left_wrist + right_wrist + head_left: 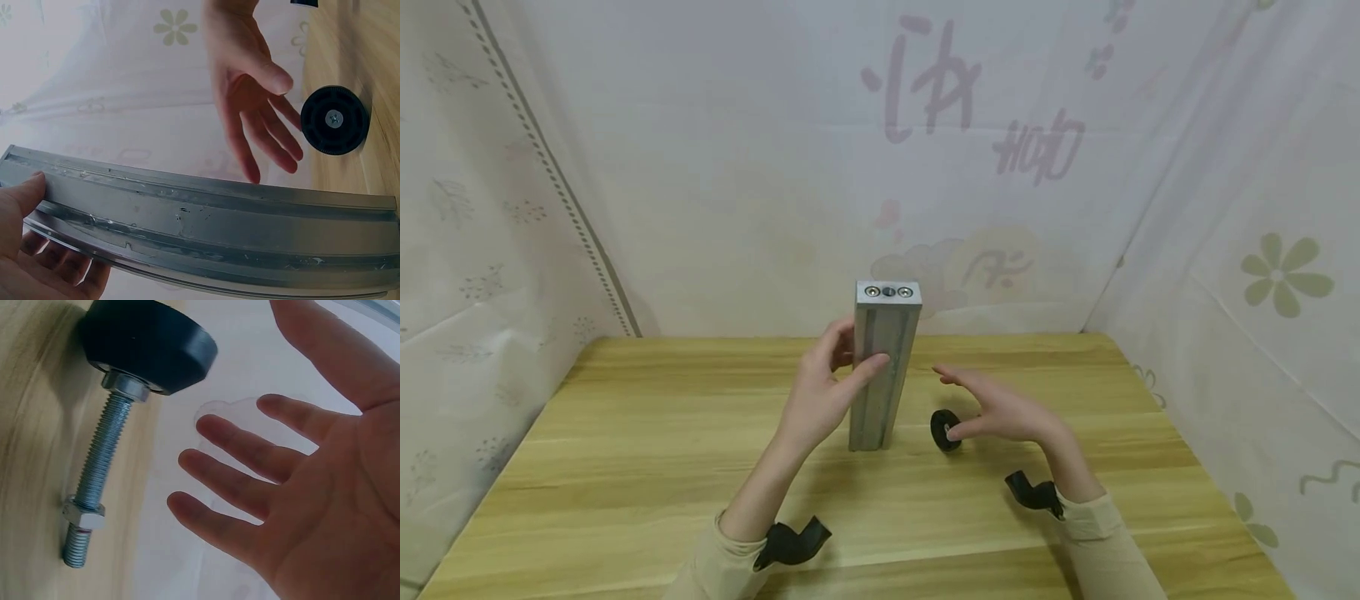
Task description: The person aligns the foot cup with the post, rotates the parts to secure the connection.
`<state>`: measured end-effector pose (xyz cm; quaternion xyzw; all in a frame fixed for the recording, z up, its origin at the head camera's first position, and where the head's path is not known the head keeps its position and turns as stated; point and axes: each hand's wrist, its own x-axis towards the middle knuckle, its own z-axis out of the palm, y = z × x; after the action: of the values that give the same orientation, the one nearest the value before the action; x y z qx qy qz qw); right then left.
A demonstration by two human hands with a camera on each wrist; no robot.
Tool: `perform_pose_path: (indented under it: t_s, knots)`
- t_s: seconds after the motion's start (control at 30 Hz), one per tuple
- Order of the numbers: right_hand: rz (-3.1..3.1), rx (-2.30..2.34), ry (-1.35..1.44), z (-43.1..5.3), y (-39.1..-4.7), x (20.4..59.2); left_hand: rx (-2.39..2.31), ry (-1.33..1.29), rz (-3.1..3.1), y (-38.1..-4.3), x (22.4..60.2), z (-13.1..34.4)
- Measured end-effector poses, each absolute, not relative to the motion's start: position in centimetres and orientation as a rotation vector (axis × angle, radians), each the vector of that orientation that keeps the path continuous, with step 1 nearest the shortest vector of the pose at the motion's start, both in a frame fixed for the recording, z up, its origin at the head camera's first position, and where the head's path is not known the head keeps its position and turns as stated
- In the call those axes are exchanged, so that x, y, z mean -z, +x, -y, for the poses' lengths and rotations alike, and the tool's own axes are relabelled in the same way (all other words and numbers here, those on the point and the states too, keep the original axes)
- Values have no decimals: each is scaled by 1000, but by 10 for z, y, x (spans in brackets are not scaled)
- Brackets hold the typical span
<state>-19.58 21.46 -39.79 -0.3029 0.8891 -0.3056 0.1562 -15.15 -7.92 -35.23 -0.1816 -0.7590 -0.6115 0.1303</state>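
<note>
1. Two hands show in the head view. The left hand (822,392) grips a slotted metal bar (880,400), thumb across its near face, fingers round the far side. The bar stands on end, long axis upright, two bolts (872,292) and a middle hole (889,292) in its top. To its right, apart from it, a black levelling foot (940,430) lies on the wooden tabletop (662,467) – and the right hand (1000,412) is much the nearer, just beside it on the right. The right thumb overlaps the foot here; contact cannot be told from this angle.

2. One cross-head screw (335,119) faces the left wrist camera, so the foot turns its flat side toward the bar. The left hand holds the bar near its upper end; the right hand is spread and holds nothing.

3. Four parted fingers, palm open, fill much of the right wrist view, a gap between their tips and the foot. Its threaded rod (103,453) slopes down to a nut (84,514) near the free end – its long axis runs across the fingers' pointing direction, not along it.
</note>
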Motion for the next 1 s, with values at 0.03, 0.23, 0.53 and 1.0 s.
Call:
perform_pose_path:
  t_s: [0.03,0.23,0.53,1.0]
  knots:
    - [-2539,865,-881,-214,-196,399,1775,-525,2210,-151,353,79]
    - [-2519,798,-943,-210,-196,404,1757,-535,2215,-151,353,80]
    - [-2511,677,-1010,-203,-195,412,1746,-522,2216,-149,355,80]
    - [-2519,578,-997,-199,-195,418,1726,-522,2234,-149,353,80]
